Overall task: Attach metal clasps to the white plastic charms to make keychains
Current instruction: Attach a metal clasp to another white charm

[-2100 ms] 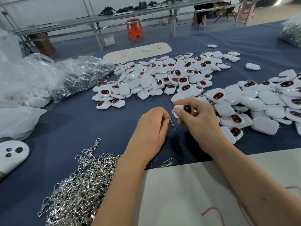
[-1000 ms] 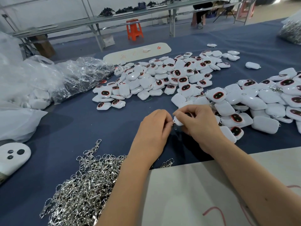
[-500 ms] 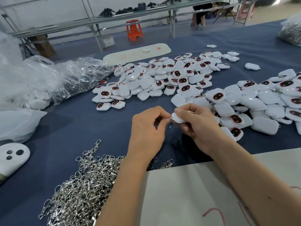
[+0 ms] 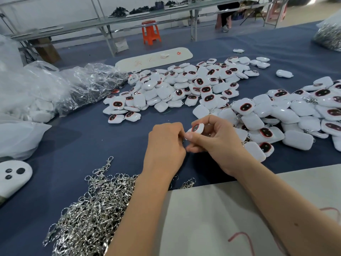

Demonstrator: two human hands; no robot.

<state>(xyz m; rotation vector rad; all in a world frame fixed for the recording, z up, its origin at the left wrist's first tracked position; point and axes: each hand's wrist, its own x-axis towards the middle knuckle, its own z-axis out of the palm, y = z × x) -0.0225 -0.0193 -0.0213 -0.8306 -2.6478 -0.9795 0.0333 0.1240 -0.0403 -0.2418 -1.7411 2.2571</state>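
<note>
Fingers of my right hand (image 4: 217, 143) pinch one charm (image 4: 196, 128); my left hand (image 4: 166, 145) is curled against it, contents hidden. Two charm heaps (image 4: 177, 89) on the counter (image 4: 83, 145), one clasp pile (image 4: 92, 209).

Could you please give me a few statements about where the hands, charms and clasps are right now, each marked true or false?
1. The right hand holds a charm. True.
2. The clasp pile lies by the left forearm. True.
3. The left hand rests flat on the clasp pile. False: it is raised, fingers curled, meeting the right hand.
4. The orange stool stands on the table. False: it stands on the floor beyond it.
5. All charms sit in one pile. False: there are two piles.
</note>
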